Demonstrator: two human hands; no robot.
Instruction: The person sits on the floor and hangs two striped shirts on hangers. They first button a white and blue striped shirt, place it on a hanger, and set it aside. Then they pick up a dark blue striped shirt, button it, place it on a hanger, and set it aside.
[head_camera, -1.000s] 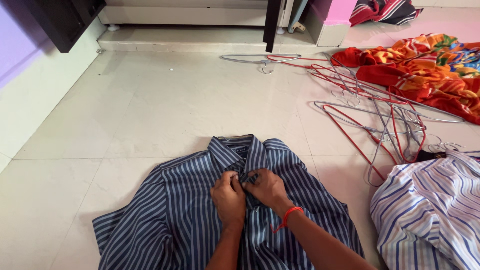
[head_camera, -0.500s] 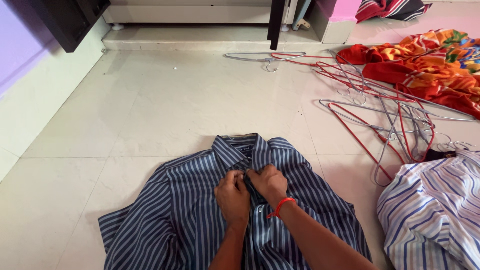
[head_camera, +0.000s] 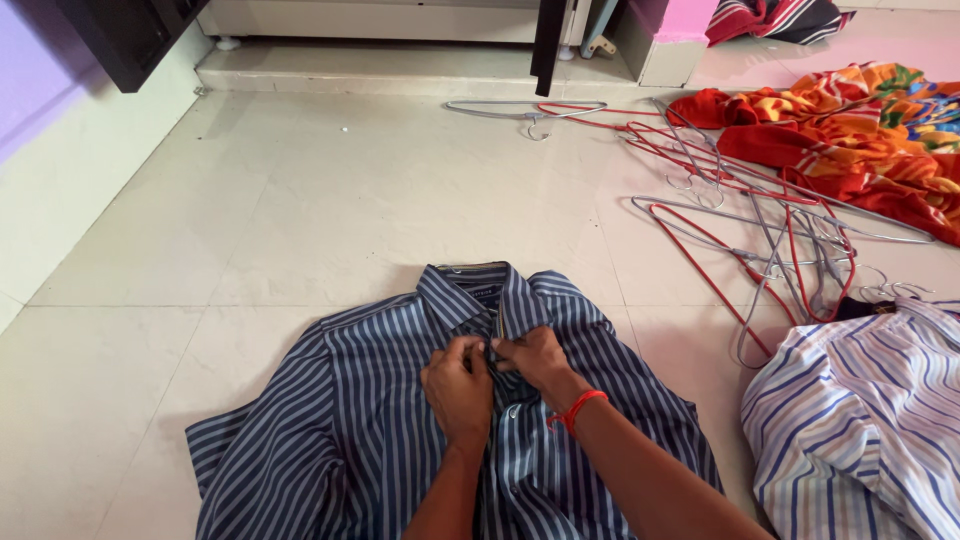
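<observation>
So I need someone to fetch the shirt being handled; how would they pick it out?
On the tiled floor, it lies nearest the camera, under both hands. The dark blue striped shirt has its collar pointing away, unlike the crumpled white striped shirt to its right.

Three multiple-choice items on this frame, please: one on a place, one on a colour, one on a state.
1. Where do both hands work on the dark striped shirt?
A. at a cuff
B. just below the collar
C. at the hem

2. What colour is the band on the right wrist?
A. red
B. green
C. black

3. How does the dark shirt lie?
A. on a hanger
B. rolled up
C. spread front up on the floor

Answers: 1 B, the left hand and right hand pinch the placket under the collar; 2 A, it shows red; 3 C, collar and front face up on the tiles.
</observation>
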